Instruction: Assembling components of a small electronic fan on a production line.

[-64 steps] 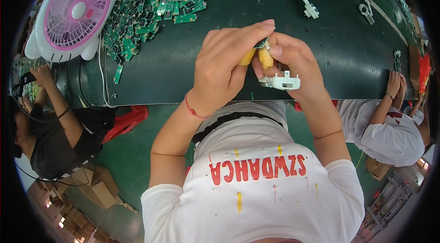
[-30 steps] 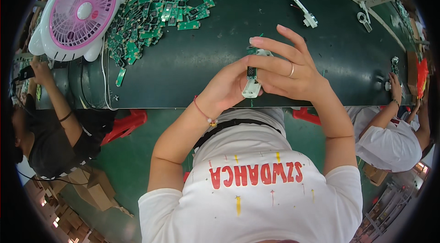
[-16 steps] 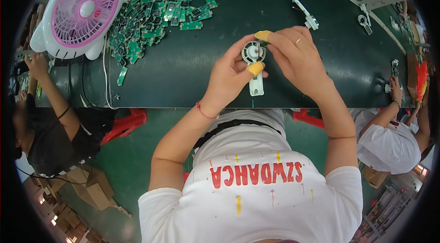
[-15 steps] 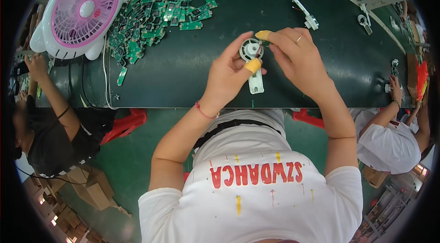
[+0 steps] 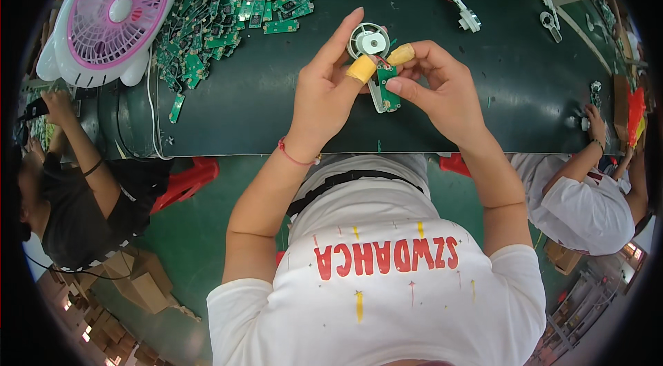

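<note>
Overlapping a white housing point(image 5: 371, 42), left hand point(image 5: 323, 100), circuit-board pile point(image 5: 214, 21) leftward, fan point(image 5: 120, 10) beyond

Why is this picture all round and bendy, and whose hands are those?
A person wears a wide fisheye camera on their head. It looks down, so straight edges bend. There's no robot, just the person's own hands. The left hand holds a white plastic part with a round end. The right hand has its thumb on a green circuit board by the part's handle. On the dark table lie a heap of green boards and, farther right, another white part. The pink-and-white fan is left of the heap.
</note>
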A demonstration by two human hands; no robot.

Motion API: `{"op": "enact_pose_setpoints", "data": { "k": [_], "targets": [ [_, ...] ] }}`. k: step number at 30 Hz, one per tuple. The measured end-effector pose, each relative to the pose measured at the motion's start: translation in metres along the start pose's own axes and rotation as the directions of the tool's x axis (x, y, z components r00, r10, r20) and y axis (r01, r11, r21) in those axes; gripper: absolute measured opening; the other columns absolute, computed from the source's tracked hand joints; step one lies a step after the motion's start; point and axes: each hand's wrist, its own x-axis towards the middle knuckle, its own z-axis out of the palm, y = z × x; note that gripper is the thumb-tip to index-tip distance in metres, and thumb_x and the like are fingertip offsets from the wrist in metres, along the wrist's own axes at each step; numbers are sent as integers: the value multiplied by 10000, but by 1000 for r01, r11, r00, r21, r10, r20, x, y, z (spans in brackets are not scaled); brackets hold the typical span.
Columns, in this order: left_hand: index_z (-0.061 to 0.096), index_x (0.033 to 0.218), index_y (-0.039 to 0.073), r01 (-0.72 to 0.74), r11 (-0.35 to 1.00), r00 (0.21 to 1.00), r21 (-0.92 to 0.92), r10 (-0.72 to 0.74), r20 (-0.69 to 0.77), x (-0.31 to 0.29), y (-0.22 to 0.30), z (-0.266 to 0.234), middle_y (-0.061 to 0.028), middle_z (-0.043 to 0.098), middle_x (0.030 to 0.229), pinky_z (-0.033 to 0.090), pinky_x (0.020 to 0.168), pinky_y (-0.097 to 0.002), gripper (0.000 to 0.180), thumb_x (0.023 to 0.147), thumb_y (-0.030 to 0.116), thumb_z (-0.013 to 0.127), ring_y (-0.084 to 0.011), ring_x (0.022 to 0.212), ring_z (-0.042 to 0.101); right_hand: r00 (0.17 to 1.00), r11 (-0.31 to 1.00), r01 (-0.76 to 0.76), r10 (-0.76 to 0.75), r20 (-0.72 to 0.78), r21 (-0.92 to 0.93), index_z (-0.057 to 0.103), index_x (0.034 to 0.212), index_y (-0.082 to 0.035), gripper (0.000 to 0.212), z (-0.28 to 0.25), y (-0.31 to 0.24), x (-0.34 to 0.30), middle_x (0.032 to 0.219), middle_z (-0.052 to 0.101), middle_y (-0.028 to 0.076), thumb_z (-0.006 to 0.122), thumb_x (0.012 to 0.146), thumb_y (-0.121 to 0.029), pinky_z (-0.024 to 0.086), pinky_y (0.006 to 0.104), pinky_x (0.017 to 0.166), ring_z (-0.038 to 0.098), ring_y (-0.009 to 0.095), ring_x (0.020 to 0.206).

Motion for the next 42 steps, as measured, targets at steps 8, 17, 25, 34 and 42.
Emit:
{"op": "enact_pose_setpoints", "data": {
  "k": [8, 17, 25, 34, 42],
  "targets": [
    [307, 1408, 69, 49, 995, 999, -90, -48, 10, -1, 3, -2, -170, 532, 1261, 545, 764, -257, 506, 927, 43, 461, -191, 1064, 584, 999, 999, 49, -49, -19, 18, 574, 1019, -14, 268, 6, -3, 1, 923, 605, 48, 702, 789, -66, 491, 275, 751, 593, 125, 850],
    [309, 1404, 60, 109, 980, 994, -169, -109, 11, 4, 8, -3, -194, 503, 1285, 550, 794, -297, 503, 919, 33, 438, -225, 1071, 587, 935, 830, 338, -349, 61, -444, 582, 978, -49, 304, 2, -1, 11, 993, 538, 97, 726, 710, -45, 470, 324, 774, 564, 235, 895],
    [317, 1396, 48, -3, 995, 995, -102, -7, -98, 3, 6, 4, -187, 512, 1273, 529, 833, -313, 500, 913, 8, 443, -245, 1081, 581, 954, 890, 186, -266, -142, -416, 517, 1045, -6, 349, 13, 11, 10, 972, 540, 108, 706, 767, -102, 475, 297, 709, 570, 206, 829],
    [287, 1381, 72, -83, 976, 994, -200, 67, -86, 27, -1, 20, -157, 512, 1239, 503, 832, -286, 605, 846, -61, 537, -220, 1079, 576, 984, 988, -153, 151, 93, 24, 570, 931, 21, 178, 7, 2, 21, 750, 626, 59, 522, 924, -150, 494, 240, 615, 608, 101, 670],
    [194, 1431, 67, -81, 997, 965, 11, 81, -248, 103, -51, -3, -121, 500, 1219, 438, 823, -263, 606, 896, 26, 477, -144, 978, 522, 940, 939, -336, 339, -27, 73, 576, 837, -84, 248, -47, 8, 112, 660, 581, 17, 500, 930, -301, 412, 199, 545, 513, 67, 564]
  ]
}}
